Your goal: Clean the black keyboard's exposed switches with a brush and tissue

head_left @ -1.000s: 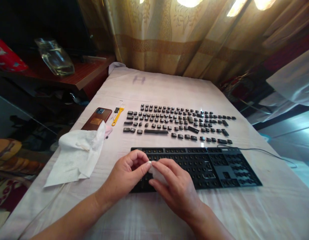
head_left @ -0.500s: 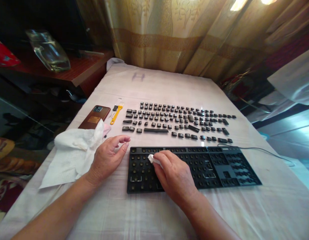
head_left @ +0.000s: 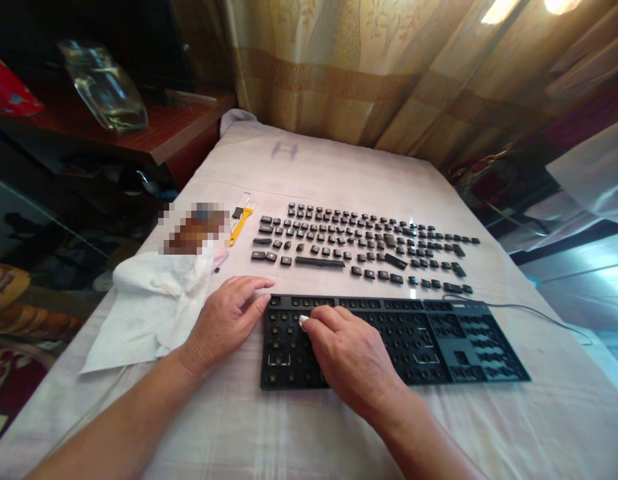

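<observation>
A black keyboard [head_left: 446,347] with its keycaps off lies across the bed sheet, bare switches showing. My right hand [head_left: 351,347] rests over its left half, thumb and fingers pinched on a small white wad of tissue [head_left: 303,322] that touches the switches. Part of the keyboard is hidden under that hand. My left hand [head_left: 229,317] is open at the keyboard's upper left corner, thumb and fingers stretched apart, holding nothing. Behind the keyboard, the loose black keycaps lie in rows, among them the long space bar [head_left: 319,262].
Left of my left hand lies a crumpled white paper towel [head_left: 149,303]. Beyond it are a pixelated brown object [head_left: 196,230] and a yellow-handled tool [head_left: 241,227]. A cable [head_left: 533,308] runs off to the right. A glass jar [head_left: 106,87] stands on the wooden furniture [head_left: 189,127].
The whole view has shifted slightly, so most things appear a little further right. My right hand has moved slightly on the keyboard, still pinching the tissue. My left thumb is nearer the keyboard's corner.
</observation>
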The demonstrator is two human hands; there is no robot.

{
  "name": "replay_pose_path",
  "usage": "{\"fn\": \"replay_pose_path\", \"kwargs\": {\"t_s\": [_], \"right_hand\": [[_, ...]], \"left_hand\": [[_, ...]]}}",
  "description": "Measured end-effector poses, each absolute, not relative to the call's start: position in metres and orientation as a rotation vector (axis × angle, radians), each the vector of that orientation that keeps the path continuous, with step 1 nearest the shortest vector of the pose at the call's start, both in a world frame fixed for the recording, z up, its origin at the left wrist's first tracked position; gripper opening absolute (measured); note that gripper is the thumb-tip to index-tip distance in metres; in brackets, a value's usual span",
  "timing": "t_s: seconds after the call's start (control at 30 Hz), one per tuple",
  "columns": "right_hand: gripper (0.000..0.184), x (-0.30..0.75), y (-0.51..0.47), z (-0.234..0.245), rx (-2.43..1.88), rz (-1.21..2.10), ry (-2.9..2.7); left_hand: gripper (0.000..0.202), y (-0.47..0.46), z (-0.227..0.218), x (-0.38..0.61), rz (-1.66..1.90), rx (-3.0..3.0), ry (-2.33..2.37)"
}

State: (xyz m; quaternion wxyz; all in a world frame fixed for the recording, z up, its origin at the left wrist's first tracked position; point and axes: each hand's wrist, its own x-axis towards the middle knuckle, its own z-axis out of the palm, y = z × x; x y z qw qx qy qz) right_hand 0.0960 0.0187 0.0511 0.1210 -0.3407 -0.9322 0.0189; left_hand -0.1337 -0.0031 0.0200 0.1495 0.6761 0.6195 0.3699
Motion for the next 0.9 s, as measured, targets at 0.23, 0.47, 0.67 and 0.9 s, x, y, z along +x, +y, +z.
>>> {"fn": "replay_pose_path", "kwargs": {"t_s": [0.23, 0.47, 0.67, 0.9], "right_hand": [[0.017, 0.096, 0.018, 0.052, -1.028, 0.039, -2.717], [0.01, 0.099, 0.023, 0.065, -0.892, -0.089, -2.887], [0.012, 0.111, 0.03, 0.067, -0.92, -0.113, -2.953], [0.019, 0.129, 0.031, 0.07, -1.035, -0.061, -2.938]], "left_hand": [[0.024, -0.003, 0.017, -0.132, 1.001, 2.024, 1.752], [0.022, -0.003, 0.017, -0.132, 0.952, 2.082, 1.712], [0.021, -0.003, 0.018, -0.132, 0.942, 2.097, 1.716], [0.02, -0.003, 0.016, -0.131, 0.949, 2.105, 1.746]]}}
